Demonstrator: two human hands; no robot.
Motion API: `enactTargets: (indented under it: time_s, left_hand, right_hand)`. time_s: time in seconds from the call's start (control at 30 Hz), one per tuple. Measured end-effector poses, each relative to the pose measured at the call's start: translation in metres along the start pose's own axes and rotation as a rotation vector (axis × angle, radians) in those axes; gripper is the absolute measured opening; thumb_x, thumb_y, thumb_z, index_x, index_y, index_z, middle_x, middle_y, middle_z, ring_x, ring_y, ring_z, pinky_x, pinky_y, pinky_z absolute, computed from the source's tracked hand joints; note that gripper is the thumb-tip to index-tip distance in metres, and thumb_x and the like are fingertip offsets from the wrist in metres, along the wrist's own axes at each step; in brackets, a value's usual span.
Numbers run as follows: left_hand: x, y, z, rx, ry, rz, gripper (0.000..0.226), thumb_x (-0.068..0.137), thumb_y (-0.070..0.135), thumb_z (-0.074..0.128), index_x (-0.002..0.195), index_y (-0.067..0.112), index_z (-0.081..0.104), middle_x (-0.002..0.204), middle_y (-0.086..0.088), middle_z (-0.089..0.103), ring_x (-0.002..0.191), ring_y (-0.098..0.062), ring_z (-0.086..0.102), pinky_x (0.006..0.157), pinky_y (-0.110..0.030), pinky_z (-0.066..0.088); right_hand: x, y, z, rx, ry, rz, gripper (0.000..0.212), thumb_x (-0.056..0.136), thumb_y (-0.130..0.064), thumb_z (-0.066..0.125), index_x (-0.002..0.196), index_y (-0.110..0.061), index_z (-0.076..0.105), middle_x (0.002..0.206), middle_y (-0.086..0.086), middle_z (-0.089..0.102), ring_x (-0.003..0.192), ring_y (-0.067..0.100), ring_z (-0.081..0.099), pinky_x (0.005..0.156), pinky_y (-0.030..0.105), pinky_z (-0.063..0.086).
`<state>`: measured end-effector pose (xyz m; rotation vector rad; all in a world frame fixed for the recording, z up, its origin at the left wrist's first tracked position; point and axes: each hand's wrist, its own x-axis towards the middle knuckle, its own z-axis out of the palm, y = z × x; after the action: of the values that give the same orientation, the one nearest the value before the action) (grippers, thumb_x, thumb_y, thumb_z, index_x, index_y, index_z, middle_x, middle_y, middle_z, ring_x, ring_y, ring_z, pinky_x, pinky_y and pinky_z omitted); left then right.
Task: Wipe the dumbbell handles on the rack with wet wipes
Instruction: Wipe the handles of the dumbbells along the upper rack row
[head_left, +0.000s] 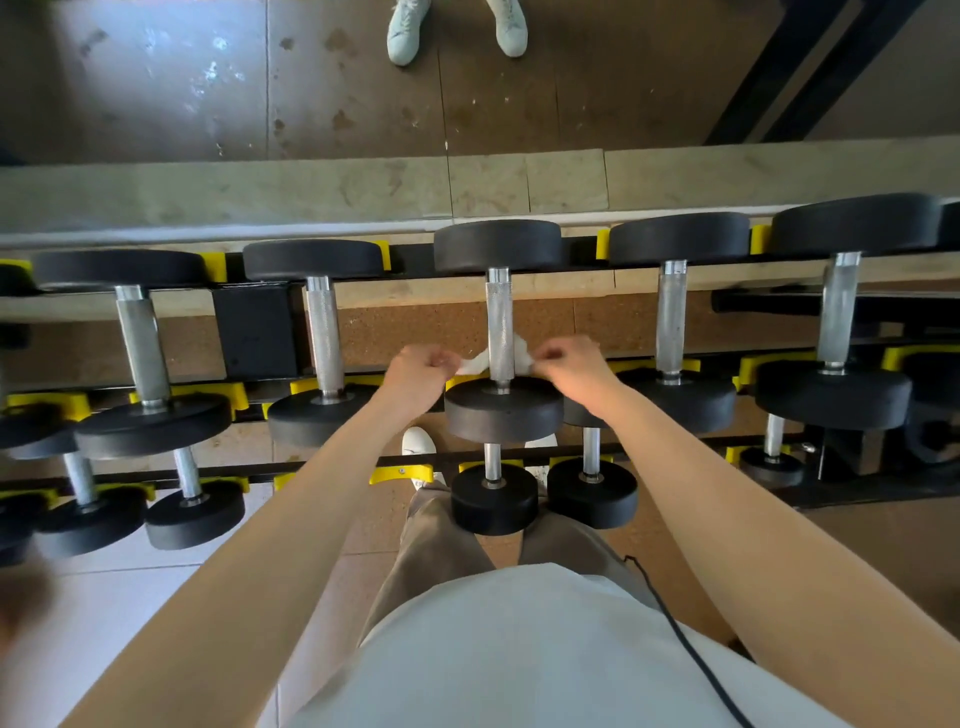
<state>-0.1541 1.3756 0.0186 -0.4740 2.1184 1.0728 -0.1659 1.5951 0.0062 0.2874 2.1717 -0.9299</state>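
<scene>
Straight down onto a black two-tier dumbbell rack with yellow cradles, running from the left edge of the view to the right. Along its upper tier, a row of black round-headed dumbbells, handles pointing front to back, heads seated at the front and rear rails. On the lower tier, toward the rack's front edge, smaller dumbbells of the same make.

At the middle of the upper tier, the middle dumbbell: thick matte black disc-shaped heads, joined by a straight steel handle. Knurled and dull silver along most of that handle, with a smooth bright collar at each end.

Left of the handle, near its front end, the left hand, fingers curled, pinching one end of a wet wipe. Right of the handle, the right hand, likewise curled and pinching the other end. Both hands level with each other and apart, handle between them.

Passing beneath the handle just above the front head, the wipe itself: white, crumpled, drawn into a band, one end showing on each side of the steel.
</scene>
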Motion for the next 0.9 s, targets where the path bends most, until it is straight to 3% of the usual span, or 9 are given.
enactTargets:
  time_s: [0.07,0.17,0.27,0.33,0.47,0.6,0.73,0.9]
  left_hand:
    - [-0.005,-0.007,-0.011,0.069,0.004,-0.008,0.025,0.105,0.025,0.053,0.123,0.017,0.069,0.126,-0.003,0.067,0.113,-0.020,0.060,0.091,-0.030,0.042]
    - [-0.005,-0.005,-0.010,0.210,-0.030,0.043,0.030,0.105,0.026,0.054,0.130,0.017,0.067,0.137,-0.005,0.063,0.126,-0.025,0.058,0.096,-0.031,0.043]
    - [-0.004,0.004,0.008,0.294,-0.103,0.097,0.027,0.103,0.029,0.057,0.127,0.022,0.068,0.130,-0.005,0.067,0.115,-0.022,0.063,0.087,-0.030,0.048]
    - [-0.004,0.007,0.015,0.319,-0.112,0.113,0.026,0.103,0.029,0.057,0.124,0.021,0.070,0.125,-0.006,0.070,0.109,-0.021,0.065,0.086,-0.033,0.052]
    - [-0.015,0.004,0.003,0.102,-0.094,0.099,0.026,0.102,0.023,0.056,0.121,0.014,0.072,0.124,-0.003,0.067,0.114,-0.018,0.058,0.090,-0.031,0.041]
    - [-0.022,-0.008,-0.003,-0.068,-0.048,0.056,0.021,0.101,0.019,0.056,0.111,0.017,0.075,0.118,0.000,0.069,0.115,-0.018,0.058,0.094,-0.030,0.038]
    - [-0.026,-0.002,0.008,-0.070,0.050,0.101,0.022,0.101,0.017,0.056,0.112,0.020,0.074,0.115,0.004,0.071,0.112,-0.015,0.061,0.083,-0.021,0.046]
    - [-0.050,0.020,0.024,-0.162,0.191,0.270,0.026,0.097,0.009,0.061,0.120,0.019,0.069,0.111,0.011,0.071,0.106,-0.005,0.064,0.097,-0.028,0.053]
  right_hand:
    - [0.000,-0.007,0.011,-0.095,-0.050,-0.026,0.022,0.095,-0.018,0.064,0.116,-0.013,0.068,0.106,-0.003,0.062,0.099,0.013,0.057,0.086,0.027,0.043]
    - [-0.003,-0.007,0.007,-0.139,-0.034,-0.005,0.013,0.096,-0.022,0.060,0.100,-0.013,0.069,0.094,0.000,0.064,0.091,0.018,0.059,0.077,0.027,0.046]
    - [-0.007,0.003,-0.009,-0.171,0.018,0.021,0.015,0.092,-0.018,0.059,0.090,-0.006,0.068,0.094,0.014,0.067,0.089,0.025,0.063,0.086,0.040,0.053]
    - [-0.010,0.006,-0.015,-0.158,0.033,-0.004,0.014,0.090,-0.016,0.059,0.078,-0.011,0.065,0.083,0.010,0.063,0.079,0.021,0.059,0.081,0.039,0.052]
    - [-0.013,-0.011,0.002,-0.220,-0.048,-0.147,0.009,0.094,-0.018,0.063,0.100,-0.015,0.070,0.097,-0.002,0.065,0.090,0.013,0.061,0.083,0.027,0.045]
    - [-0.016,-0.015,0.013,-0.203,-0.004,-0.188,0.004,0.093,-0.018,0.066,0.090,-0.016,0.069,0.091,0.002,0.067,0.082,0.012,0.060,0.080,0.028,0.046]
    - [-0.033,-0.016,-0.001,0.152,-0.034,-0.180,0.015,0.090,-0.007,0.062,0.075,-0.005,0.066,0.073,0.007,0.060,0.071,0.014,0.055,0.076,0.027,0.043]
    - [-0.056,-0.011,-0.024,0.553,-0.124,-0.210,0.008,0.092,-0.007,0.062,0.092,-0.006,0.069,0.099,0.008,0.072,0.100,0.022,0.069,0.092,0.030,0.055]
